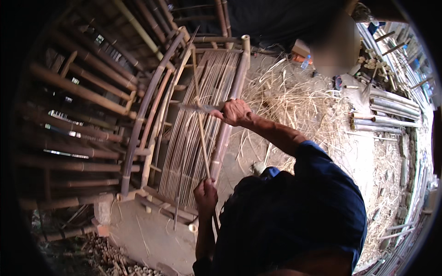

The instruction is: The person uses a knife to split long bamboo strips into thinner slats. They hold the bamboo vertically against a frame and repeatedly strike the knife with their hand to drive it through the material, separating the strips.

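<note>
My left hand (206,193) is closed around a long, thin bamboo strip (202,142), near its lower part. The strip slants up and away over the slatted seat of a bamboo bench (225,138). My right hand (235,112) grips the handle of a knife (200,108), above the bench's right rail. Its blade points left and crosses the strip; some of it is blurred, and I cannot tell how deep it bites. The handle is mostly hidden in my fingers.
Bamboo shavings (294,96) litter the floor to the right. Bamboo poles (386,112) lie stacked farther right. A curved bamboo backrest (142,115) borders the bench's left side, beside a bamboo frame (83,119). Cut bamboo pieces (115,262) are piled at lower left.
</note>
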`<state>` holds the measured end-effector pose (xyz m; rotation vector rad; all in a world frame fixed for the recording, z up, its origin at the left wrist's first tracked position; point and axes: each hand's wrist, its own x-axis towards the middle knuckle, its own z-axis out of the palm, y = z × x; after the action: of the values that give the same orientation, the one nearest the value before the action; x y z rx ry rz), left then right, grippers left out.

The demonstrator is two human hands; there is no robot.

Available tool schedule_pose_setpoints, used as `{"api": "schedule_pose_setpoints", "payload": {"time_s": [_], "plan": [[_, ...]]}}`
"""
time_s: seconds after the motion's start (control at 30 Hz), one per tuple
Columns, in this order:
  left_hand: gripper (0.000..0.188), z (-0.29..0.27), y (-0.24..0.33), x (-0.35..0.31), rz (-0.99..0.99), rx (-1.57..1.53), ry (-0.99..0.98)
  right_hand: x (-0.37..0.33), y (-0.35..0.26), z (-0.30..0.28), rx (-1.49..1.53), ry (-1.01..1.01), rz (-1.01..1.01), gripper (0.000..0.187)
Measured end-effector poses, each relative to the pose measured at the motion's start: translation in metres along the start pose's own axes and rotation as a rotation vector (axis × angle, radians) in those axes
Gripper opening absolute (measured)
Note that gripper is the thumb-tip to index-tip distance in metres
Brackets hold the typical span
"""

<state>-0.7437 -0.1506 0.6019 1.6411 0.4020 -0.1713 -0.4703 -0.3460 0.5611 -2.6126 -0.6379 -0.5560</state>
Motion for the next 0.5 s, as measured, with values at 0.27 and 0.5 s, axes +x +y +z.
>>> {"api": "schedule_pose_setpoints", "payload": {"time_s": [0.27, 0.5], "plan": [[0.028, -0.026, -0.038, -0.037, 0.333, 0.516, 0.087, 0.011, 0.055, 0.026, -0.401, 0.041, -0.114, 0.068], [0.032, -0.015, 0.009, -0.047, 0.089, 0.400, 0.035, 0.019, 0.040, -0.029, 0.111, -0.226, 0.042, 0.084]]}}
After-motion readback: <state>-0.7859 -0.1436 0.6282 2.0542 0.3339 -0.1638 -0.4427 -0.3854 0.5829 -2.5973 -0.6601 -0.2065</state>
